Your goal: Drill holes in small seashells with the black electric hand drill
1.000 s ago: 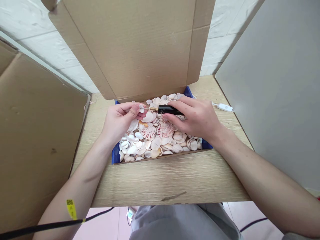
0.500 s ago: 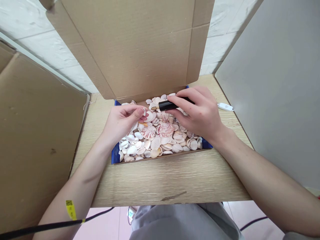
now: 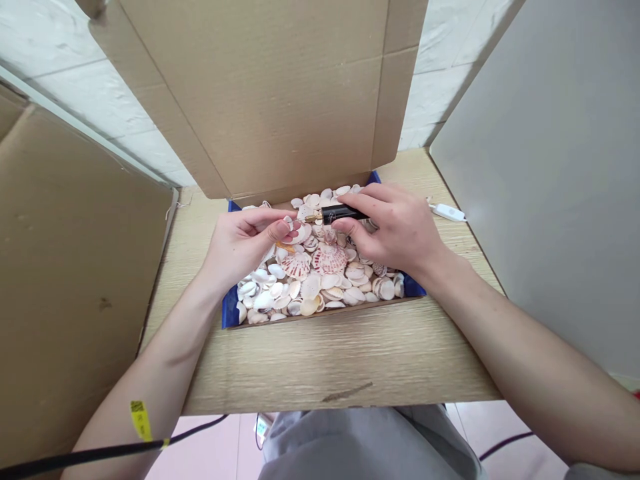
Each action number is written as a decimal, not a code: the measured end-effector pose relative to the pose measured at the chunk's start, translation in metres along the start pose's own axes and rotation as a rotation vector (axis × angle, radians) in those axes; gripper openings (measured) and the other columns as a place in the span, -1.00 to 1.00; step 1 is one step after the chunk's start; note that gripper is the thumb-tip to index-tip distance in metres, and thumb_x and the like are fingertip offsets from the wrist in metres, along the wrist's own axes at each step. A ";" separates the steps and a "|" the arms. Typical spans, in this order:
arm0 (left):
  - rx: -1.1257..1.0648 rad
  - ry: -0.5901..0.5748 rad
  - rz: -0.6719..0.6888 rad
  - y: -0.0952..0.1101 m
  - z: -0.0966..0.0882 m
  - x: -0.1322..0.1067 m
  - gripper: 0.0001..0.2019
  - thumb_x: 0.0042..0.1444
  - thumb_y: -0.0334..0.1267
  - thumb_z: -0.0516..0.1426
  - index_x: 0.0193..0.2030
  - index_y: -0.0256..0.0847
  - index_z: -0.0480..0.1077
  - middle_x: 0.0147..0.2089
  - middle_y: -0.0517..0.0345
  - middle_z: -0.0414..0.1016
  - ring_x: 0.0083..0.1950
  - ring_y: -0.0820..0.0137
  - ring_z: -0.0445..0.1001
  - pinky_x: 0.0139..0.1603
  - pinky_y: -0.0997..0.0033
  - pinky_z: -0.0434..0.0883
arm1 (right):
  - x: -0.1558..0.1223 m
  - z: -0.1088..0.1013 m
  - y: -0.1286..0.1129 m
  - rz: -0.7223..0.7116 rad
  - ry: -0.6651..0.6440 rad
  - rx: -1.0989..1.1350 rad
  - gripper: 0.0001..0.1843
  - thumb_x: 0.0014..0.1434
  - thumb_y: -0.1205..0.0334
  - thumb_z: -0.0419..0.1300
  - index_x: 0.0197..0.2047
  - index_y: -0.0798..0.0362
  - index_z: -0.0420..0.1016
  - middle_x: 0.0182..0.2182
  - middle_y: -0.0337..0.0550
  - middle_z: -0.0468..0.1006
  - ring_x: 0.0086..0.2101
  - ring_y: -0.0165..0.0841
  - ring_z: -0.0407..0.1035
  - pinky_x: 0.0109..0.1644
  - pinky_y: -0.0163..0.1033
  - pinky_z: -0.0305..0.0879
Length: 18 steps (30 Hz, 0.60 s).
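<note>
My left hand [image 3: 243, 241] is closed in a pinch on a small white shell [image 3: 289, 223] above a shallow box of shells [image 3: 320, 270]. My right hand [image 3: 395, 230] grips a black pen-like tool [image 3: 341, 213] whose gold tip points left at that shell. Both hands hover over the far half of the box, almost touching. The box has a blue lining [image 3: 231, 308] and holds several white, cream and red-striped shells.
The raised cardboard lid [image 3: 270, 93] stands behind the box. A cardboard sheet [image 3: 75, 267] leans at the left and a grey panel [image 3: 545, 180] at the right. A white cable switch [image 3: 449, 213] lies on the wooden table [image 3: 340, 360]. A black cable crosses the bottom left.
My right hand lifted the tool up and away half a second ago, then brought it back down so its tip is at the shell again. My left hand barely moved.
</note>
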<state>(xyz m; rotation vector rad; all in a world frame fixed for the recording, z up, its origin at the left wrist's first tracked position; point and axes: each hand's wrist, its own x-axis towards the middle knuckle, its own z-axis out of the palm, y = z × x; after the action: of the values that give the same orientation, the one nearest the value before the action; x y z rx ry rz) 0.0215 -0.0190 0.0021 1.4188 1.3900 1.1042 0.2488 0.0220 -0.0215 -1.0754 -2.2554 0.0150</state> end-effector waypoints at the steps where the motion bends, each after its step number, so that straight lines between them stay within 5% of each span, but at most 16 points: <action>1: -0.001 0.005 0.003 0.000 0.000 0.000 -0.75 0.00 -0.08 0.32 -0.25 -0.19 0.61 -0.30 0.07 0.64 -0.32 0.38 0.59 -0.24 0.38 0.56 | 0.000 0.000 -0.001 0.010 -0.020 0.005 -0.60 0.26 -0.07 0.06 -0.14 0.05 0.54 -0.30 -0.11 0.57 -0.32 -0.30 0.40 -0.30 -0.22 0.20; 6: -0.006 0.023 -0.016 0.001 0.002 0.001 -0.82 0.02 -0.13 0.32 -0.30 -0.17 0.61 -0.35 0.13 0.62 -0.37 0.43 0.57 -0.30 0.46 0.55 | -0.001 0.000 -0.002 0.007 -0.054 -0.028 -0.60 0.29 -0.06 0.03 -0.19 0.05 0.55 -0.36 -0.15 0.56 -0.37 -0.33 0.40 -0.37 -0.24 0.11; 12: -0.031 0.042 -0.080 0.001 0.003 0.001 -0.84 0.00 -0.14 0.33 -0.33 -0.17 0.61 -0.40 0.15 0.60 -0.39 0.44 0.56 -0.32 0.47 0.55 | -0.001 0.003 0.004 -0.116 0.009 -0.037 -0.51 0.24 -0.10 0.13 0.06 0.09 0.47 -0.25 -0.08 0.55 -0.25 -0.27 0.35 -0.19 -0.20 0.24; 18: -0.033 0.011 -0.068 0.000 0.003 0.002 -0.84 0.03 -0.15 0.31 -0.32 -0.18 0.61 -0.39 0.14 0.59 -0.39 0.45 0.55 -0.33 0.49 0.55 | 0.003 -0.001 0.003 -0.164 0.048 -0.103 -0.68 0.31 0.09 0.08 0.00 0.10 0.43 -0.22 -0.07 0.52 -0.23 -0.26 0.31 -0.13 -0.17 0.25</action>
<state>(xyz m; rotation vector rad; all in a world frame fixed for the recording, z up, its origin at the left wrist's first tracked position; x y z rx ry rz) 0.0240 -0.0172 0.0011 1.3343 1.4113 1.0877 0.2499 0.0261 -0.0198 -0.9296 -2.3149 -0.1949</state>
